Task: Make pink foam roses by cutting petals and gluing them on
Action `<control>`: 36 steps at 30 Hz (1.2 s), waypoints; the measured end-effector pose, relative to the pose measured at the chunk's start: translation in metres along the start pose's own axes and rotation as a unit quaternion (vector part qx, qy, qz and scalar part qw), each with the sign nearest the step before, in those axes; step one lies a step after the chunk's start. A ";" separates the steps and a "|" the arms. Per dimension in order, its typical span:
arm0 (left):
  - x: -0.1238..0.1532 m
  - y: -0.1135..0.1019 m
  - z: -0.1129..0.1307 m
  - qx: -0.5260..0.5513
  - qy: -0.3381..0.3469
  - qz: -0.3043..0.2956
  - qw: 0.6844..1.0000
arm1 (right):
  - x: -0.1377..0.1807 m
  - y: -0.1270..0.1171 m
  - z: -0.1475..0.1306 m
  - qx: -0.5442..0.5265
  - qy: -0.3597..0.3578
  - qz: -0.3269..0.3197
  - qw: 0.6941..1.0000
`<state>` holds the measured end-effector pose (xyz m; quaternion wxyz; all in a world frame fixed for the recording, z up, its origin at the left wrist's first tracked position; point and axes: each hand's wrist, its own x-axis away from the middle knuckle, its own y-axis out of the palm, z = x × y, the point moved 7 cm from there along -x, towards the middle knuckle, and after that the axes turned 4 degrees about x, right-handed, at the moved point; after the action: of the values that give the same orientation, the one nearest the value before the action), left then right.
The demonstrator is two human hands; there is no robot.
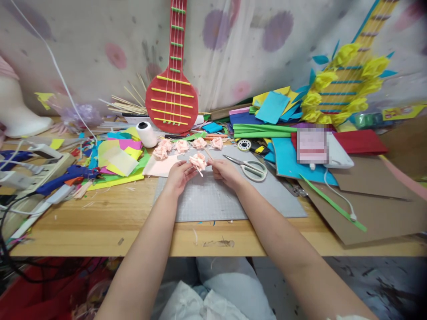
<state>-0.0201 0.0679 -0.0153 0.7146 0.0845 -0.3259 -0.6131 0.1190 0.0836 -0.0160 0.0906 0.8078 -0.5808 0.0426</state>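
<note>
Both hands meet over a grey cutting mat (pixel 213 200) on a wooden desk. My left hand (pixel 178 175) curls its fingers around a small pink paper flower (pixel 198 161). My right hand (pixel 224 170) pinches the same flower from the right, by what looks like a thin stick at its side. Several finished pink paper flowers (pixel 182 146) lie in a row just beyond the hands. Grey-handled scissors (pixel 251 168) rest on the mat to the right of my right hand.
A white thread spool (pixel 147 133) and loose coloured paper sheets (pixel 116 158) sit at the left, with a blue glue gun (pixel 66 175) and power strip. A red paper guitar (pixel 172 84) leans on the wall. Stacked felt (pixel 267 120), brown cardboard (pixel 376 200) and a yellow-flowered guitar (pixel 347 84) fill the right.
</note>
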 end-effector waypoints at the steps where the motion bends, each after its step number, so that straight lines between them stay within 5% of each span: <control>1: 0.000 0.000 0.000 -0.003 -0.002 -0.002 1.000 | 0.000 0.002 0.000 -0.008 0.003 -0.011 1.000; 17: 0.003 0.007 -0.003 -0.034 -0.001 -0.026 0.999 | 0.002 0.005 -0.001 -0.018 0.020 -0.015 1.000; 30: 0.017 0.032 -0.024 0.031 -0.116 -0.205 0.971 | -0.003 -0.006 -0.002 -0.157 0.006 -0.002 0.988; 36: 0.014 0.028 -0.022 0.037 -0.121 -0.182 0.975 | -0.002 -0.006 -0.003 -0.162 0.004 0.002 0.987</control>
<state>0.0158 0.0555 -0.0132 0.5428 0.0943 -0.4115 -0.7261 0.1239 0.0880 -0.0140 0.2226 0.7809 -0.5816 -0.0486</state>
